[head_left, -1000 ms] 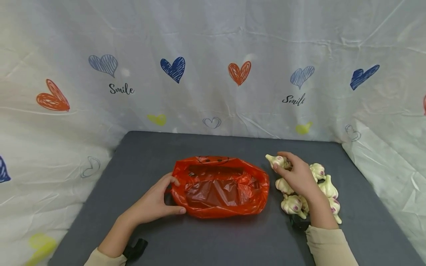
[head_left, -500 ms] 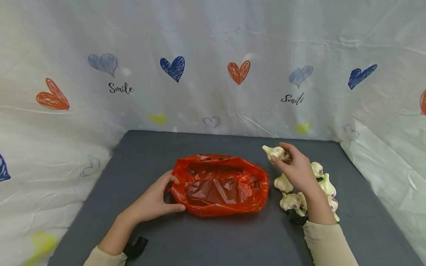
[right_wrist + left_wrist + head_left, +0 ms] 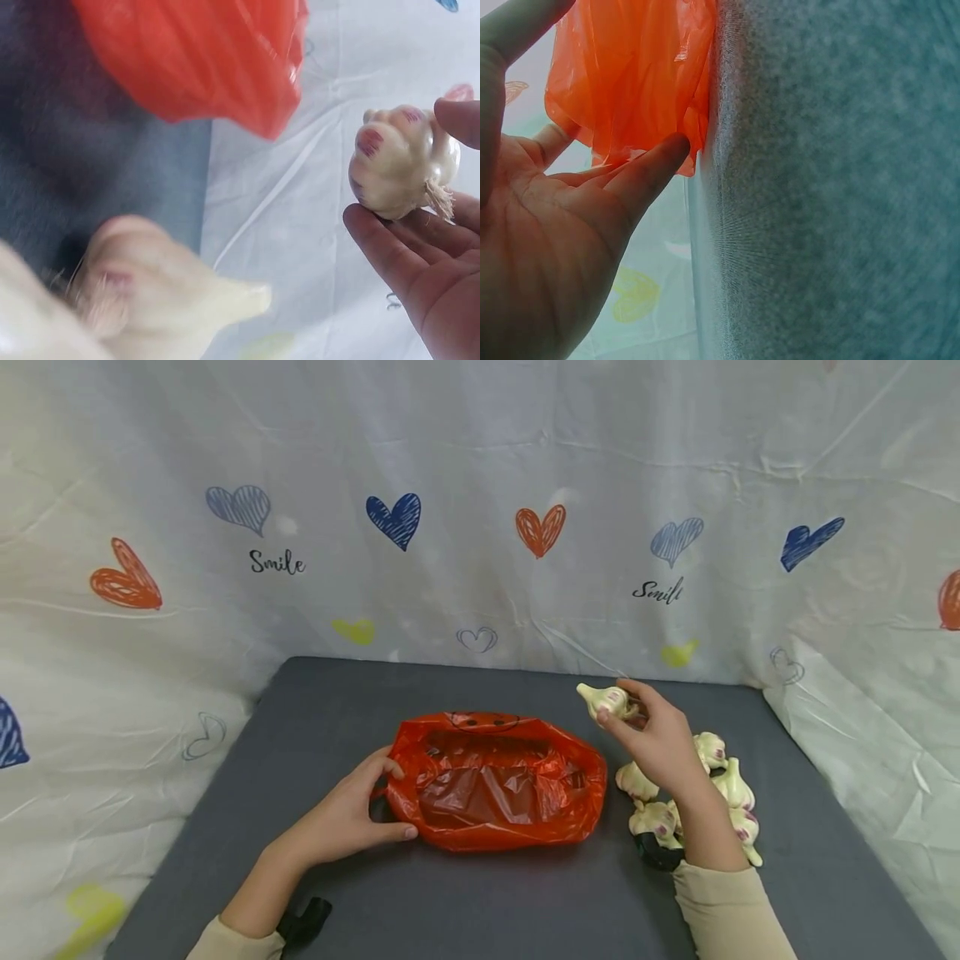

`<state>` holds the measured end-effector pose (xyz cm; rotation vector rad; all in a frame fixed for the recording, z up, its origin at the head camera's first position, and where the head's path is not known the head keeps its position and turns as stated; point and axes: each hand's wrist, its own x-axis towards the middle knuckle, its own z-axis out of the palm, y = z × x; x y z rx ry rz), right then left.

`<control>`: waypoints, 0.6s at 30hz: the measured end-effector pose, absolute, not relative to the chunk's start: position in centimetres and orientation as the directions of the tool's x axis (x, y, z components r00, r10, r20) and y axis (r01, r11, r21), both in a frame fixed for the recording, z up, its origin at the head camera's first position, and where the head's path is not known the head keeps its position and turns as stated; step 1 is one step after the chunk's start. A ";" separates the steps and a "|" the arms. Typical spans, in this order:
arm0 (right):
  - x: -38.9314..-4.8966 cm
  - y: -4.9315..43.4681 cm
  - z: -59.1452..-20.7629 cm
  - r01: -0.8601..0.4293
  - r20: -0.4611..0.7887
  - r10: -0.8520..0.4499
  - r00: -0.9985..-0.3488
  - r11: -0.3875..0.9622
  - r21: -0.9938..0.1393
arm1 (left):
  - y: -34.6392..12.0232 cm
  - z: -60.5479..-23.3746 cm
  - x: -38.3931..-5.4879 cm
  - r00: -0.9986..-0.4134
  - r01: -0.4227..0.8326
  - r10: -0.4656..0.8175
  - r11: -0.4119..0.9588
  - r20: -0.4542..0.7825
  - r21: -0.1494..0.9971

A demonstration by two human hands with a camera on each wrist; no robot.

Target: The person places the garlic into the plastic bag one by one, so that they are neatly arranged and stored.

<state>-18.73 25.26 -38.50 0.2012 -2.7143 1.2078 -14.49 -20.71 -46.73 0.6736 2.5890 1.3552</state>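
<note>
An empty-looking red plastic bag (image 3: 517, 837) stands with its mouth spread wide in the middle of the table. My left hand (image 3: 337, 822) holds the bag's left end, with fingertips at the rim and the thumb by the front corner. My right hand (image 3: 663, 747) pinches a garlic bulb (image 3: 602, 700) between thumb and fingers, its stem pointing left. This bulb is up in the air, beyond the bag's right end. In the right wrist view the bulb (image 3: 397, 161) shows purple streaks and a tuft of dry roots.
Several more garlic bulbs (image 3: 737, 787) lie grouped to the right of the bag, partly hidden under the right forearm. The dark grey table (image 3: 480, 910) ends at a white curtain (image 3: 465, 585) printed with hearts. Black wrist straps (image 3: 303, 922) sit on both arms.
My right hand has lifted the garlic bulb from the pile and brought it slightly left and away from me. The left hand and the bag have stayed in place.
</note>
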 end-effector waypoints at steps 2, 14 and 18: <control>-18.8 24.8 -38.4 -0.205 0.216 -0.066 -0.974 0.658 -0.724 | -20.7 -46.7 -14.5 -0.890 0.318 0.448 0.493 0.077 0.810; -18.6 22.6 -37.7 -0.280 0.273 -0.113 -0.955 0.640 -0.716 | -20.6 -46.9 -14.5 -0.884 0.337 0.459 0.489 0.091 0.805; -18.5 21.4 -37.6 -0.290 0.265 -0.136 -0.955 0.621 -0.728 | -20.8 -46.8 -14.4 -0.887 0.341 0.453 0.508 0.091 0.791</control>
